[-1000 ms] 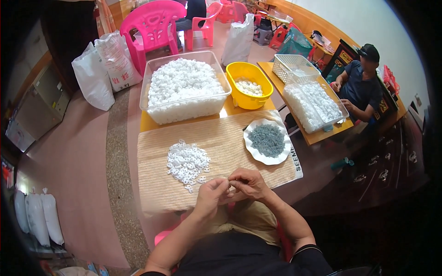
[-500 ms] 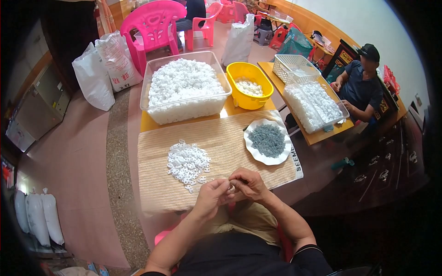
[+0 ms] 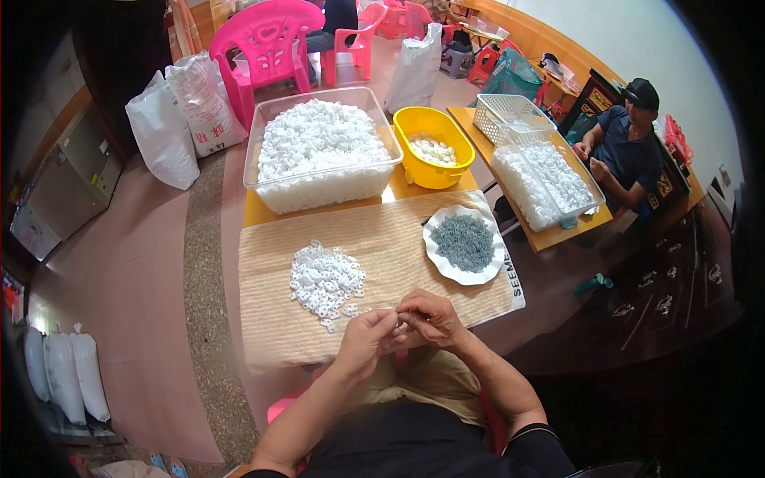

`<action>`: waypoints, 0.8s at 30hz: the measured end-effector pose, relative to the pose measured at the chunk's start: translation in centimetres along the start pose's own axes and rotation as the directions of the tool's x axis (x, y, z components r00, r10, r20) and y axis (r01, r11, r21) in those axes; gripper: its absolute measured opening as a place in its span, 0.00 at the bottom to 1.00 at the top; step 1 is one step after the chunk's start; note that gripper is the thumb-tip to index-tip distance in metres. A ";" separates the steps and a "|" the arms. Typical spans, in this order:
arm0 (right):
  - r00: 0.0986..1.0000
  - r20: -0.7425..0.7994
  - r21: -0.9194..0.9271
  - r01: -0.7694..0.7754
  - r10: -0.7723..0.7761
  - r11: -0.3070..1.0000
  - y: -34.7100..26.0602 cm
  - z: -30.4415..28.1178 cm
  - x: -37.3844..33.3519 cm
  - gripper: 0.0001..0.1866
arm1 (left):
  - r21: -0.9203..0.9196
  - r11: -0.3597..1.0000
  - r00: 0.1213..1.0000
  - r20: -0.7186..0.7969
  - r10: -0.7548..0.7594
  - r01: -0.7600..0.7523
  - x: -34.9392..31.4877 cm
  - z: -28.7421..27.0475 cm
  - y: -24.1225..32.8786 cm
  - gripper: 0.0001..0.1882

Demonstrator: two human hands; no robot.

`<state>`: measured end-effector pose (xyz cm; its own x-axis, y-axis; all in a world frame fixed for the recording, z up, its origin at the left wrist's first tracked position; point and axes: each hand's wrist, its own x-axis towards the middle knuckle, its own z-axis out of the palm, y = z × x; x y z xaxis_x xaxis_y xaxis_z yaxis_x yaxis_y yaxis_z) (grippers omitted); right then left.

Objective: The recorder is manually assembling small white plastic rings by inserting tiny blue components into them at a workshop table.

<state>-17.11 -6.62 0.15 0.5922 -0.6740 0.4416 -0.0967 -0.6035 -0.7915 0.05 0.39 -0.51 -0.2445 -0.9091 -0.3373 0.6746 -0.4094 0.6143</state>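
Note:
My left hand (image 3: 368,341) and my right hand (image 3: 431,318) meet at the near edge of the towel-covered table, fingertips pinched together. Whatever sits between the fingers is too small and too covered to name. Just beyond my left hand lies a loose pile of small white plastic pieces (image 3: 325,275) with holes in them, a few strays on its near side. Past my right hand stands a white scalloped plate (image 3: 441,269) heaped with small dark grey parts (image 3: 463,243). Beneath both pile and plate spreads a beige striped towel (image 3: 386,259).
At the table's back stand a large clear tub (image 3: 319,190) full of white pieces and a yellow basin (image 3: 433,175). On the right, a co-worker (image 3: 629,147) sits at another table with a white basket (image 3: 498,127) and a clear bin (image 3: 590,195). White sacks (image 3: 162,135) stand at left.
My hands stay almost in place, fingers still pinched together. On the right, the co-worker's head has lifted and their nearer hand has shifted slightly.

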 end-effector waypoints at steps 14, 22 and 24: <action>0.922 0.023 0.267 -0.378 0.386 0.887 -0.1 0.2 -1.0 0.06 | -0.021 0.998 0.998 -0.042 0.050 -0.051 -0.2 0.6 0.2 0.12; 0.919 0.003 0.265 -0.382 0.395 0.885 0.8 0.2 -1.0 0.07 | 0.015 0.999 0.998 -0.046 0.050 -0.049 -0.1 0.4 0.2 0.16; 0.917 0.006 0.234 -0.388 0.398 0.891 1.1 0.3 -1.1 0.07 | 0.009 0.998 0.996 -0.055 0.067 -0.067 0.1 0.3 0.0 0.15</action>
<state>-17.61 -6.43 -1.27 0.5100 -0.8557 0.0876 -0.1286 -0.1766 -0.9759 -0.16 0.29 -0.30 -0.1603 -0.9290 -0.3336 0.6835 -0.3483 0.6415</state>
